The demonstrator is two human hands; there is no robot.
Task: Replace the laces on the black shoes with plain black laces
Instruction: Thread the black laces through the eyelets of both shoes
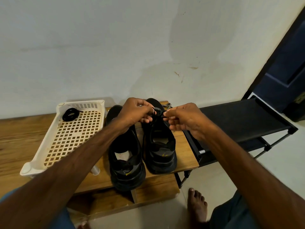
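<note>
Roughly midway, prob.: L hand [137,113] + R hand [186,119] fingers [146,120] pinch black lace [156,112] at R shoe [160,146]; patterned lace [167,105] off, behind it; spare lace [71,114] in tray [41,156] to its left, L shoe [125,162] pending.

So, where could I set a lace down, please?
Free: wood left of the cream tray, tray grid nearer than the coiled lace, the black shelf past the right shoe. Crowded: that shoe's front, under the left hand and right hand.

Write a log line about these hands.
step: lace at shoe | left hand: pinches lace | right hand: pinches lace | spare lace: coiled in basket
</note>
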